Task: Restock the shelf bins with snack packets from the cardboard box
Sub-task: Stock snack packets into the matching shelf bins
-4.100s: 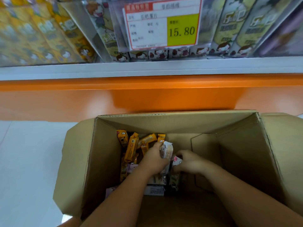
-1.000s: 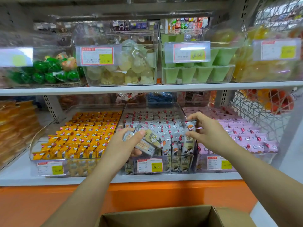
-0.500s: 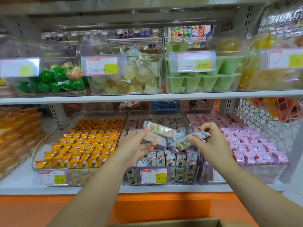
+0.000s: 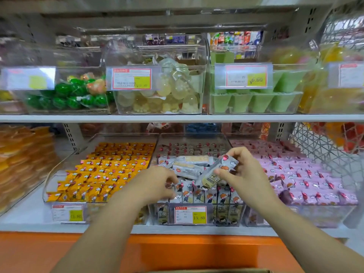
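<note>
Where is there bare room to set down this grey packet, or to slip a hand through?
Crowded: middle bin, with upright rows in front, loose packets across the centre, more rows behind; orange bin and pink bin, packed. Bare: white shelf strip between orange bin and far-left stacked packs.

White shelving (image 4: 177,118), orange base panel (image 4: 177,251)

Passing freely under the upper shelf (image 4: 177,118) into the open bin (image 4: 167,213); squeezing between side walls (image 4: 155,148), over packets (image 4: 187,170).
</note>
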### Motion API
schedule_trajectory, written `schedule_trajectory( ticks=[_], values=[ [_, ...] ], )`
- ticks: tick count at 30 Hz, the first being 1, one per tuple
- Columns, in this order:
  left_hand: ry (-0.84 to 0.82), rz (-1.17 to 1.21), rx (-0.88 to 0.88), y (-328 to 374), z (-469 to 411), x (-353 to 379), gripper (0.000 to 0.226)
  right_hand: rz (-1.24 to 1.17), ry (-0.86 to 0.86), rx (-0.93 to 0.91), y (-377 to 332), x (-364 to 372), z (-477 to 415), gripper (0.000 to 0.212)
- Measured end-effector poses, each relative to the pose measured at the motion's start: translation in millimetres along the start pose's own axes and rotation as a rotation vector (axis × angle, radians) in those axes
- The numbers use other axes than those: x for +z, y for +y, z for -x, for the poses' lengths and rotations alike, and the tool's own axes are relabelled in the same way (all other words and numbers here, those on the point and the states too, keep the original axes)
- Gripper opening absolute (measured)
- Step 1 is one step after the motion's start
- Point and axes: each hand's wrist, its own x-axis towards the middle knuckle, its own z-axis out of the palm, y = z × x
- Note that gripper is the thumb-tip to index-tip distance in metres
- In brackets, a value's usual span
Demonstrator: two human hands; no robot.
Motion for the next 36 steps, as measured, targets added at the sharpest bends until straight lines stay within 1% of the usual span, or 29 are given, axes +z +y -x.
schedule_trajectory(
  ticks=[2,4,7,9,12,15,17,19,22,25,29,31,33,36],
  values=[
    [0.073,-0.178,0.001,1,0,7,0.033,-0.029,-0.069,-0.008,-9,7,-2,0.029],
    [0.100,-0.282,-0.022,-1,-2,13,0.030,-0.031,-0.147,-0.032,-16,14,-6,0.030],
    [0.148,-0.399,-0.029,-6,-10,18,0.026,0.016,-0.245,-0.070,-19,26,-12,0.031],
    [0.176,-0.438,-0.023,-7,-13,18,0.024,0.044,-0.258,-0.076,-17,35,-15,0.033],
    [0.213,-0.456,-0.003,-9,-17,19,0.025,0.066,-0.250,-0.073,-13,45,-20,0.033],
    [0.225,-0.406,-0.001,-13,-17,13,0.027,0.122,-0.235,-0.104,-11,51,-23,0.032],
    [0.194,-0.417,-0.010,-19,-15,6,0.034,0.187,-0.235,-0.132,-10,52,-24,0.033],
    [0.141,-0.423,-0.060,-25,-10,1,0.037,0.239,-0.250,-0.139,-11,53,-24,0.034],
    [0.095,-0.416,-0.139,-28,-4,4,0.035,0.209,-0.256,-0.133,-17,54,-24,0.033],
    [0.126,-0.397,-0.127,-27,-2,12,0.025,0.044,-0.220,-0.118,-21,62,-24,0.033],
    [0.173,-0.365,-0.120,-32,-1,15,0.005,-0.011,-0.188,-0.025,-13,71,-21,0.032],
    [0.184,-0.361,-0.129,-34,0,15,0.007,0.012,-0.186,0.018,-5,70,-25,0.029],
    [0.200,-0.359,-0.136,-34,1,15,0.012,0.100,-0.192,0.006,-4,68,-29,0.031],
    [0.274,-0.384,-0.131,-34,3,14,0.018,0.209,-0.225,-0.011,-11,67,-34,0.029]
  ],
)
